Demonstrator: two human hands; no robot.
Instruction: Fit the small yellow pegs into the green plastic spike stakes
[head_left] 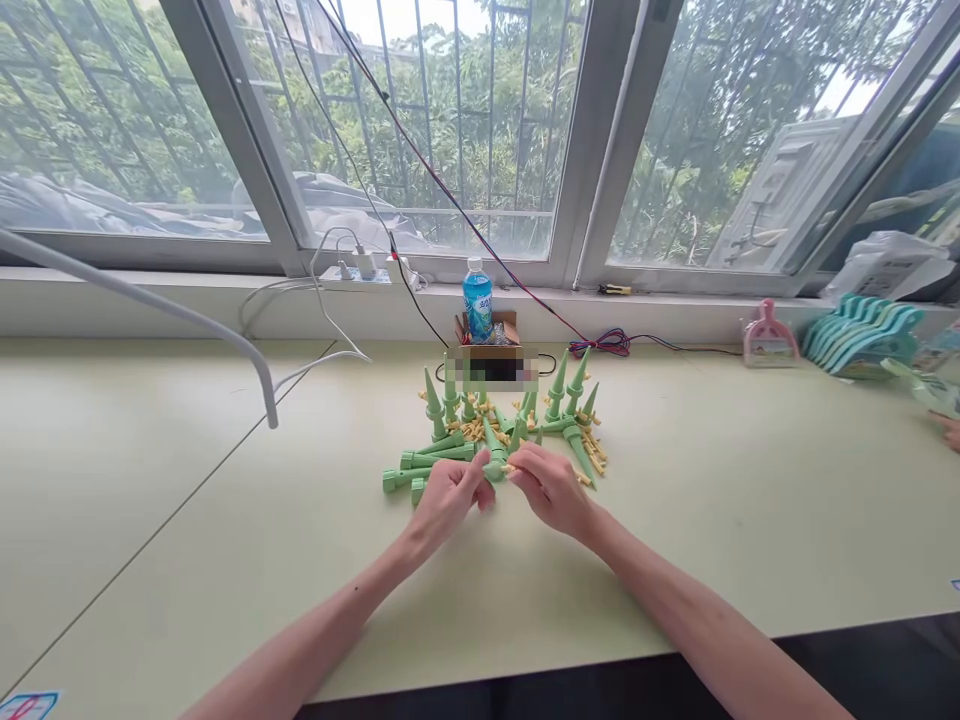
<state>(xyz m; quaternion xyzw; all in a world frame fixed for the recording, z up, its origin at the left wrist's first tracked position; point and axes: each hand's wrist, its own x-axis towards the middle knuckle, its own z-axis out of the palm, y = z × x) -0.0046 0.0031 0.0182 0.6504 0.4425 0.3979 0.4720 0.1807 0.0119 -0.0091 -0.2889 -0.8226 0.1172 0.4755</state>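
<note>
Under the barred window, seen from the head view, the person works at a pale worktop [712, 500] with both hands close together but not clasped. The left hand [454, 487] is closed around a green piece [494, 469], most of it hidden by the thumb and fingers; that grip seems meant to steady it, with one end left bare toward the other side. The right hand [551, 487] pinches a tiny yellow piece [509, 468] between its fingertips right at that bare end, a light hold that suits something so small (whether it is seated in the green part or only touching, I cannot tell from where I stand).

Just beyond the knuckles, upright green spikes [556, 388] stand on their broad ends, points up, probably because that takes little room. Other green spikes [439, 457] lie on their sides near the left hand, within easy reach. Loose yellow pegs [474, 430] are heaped among the spikes, handy to both hands.

Farther back, a blue bottle [478, 302] stands at a small cardboard box [508, 325] by the wall, likely out of the way of the elbows. A coiled cable [609, 343] lies beside them, well apart from the hands.
</note>
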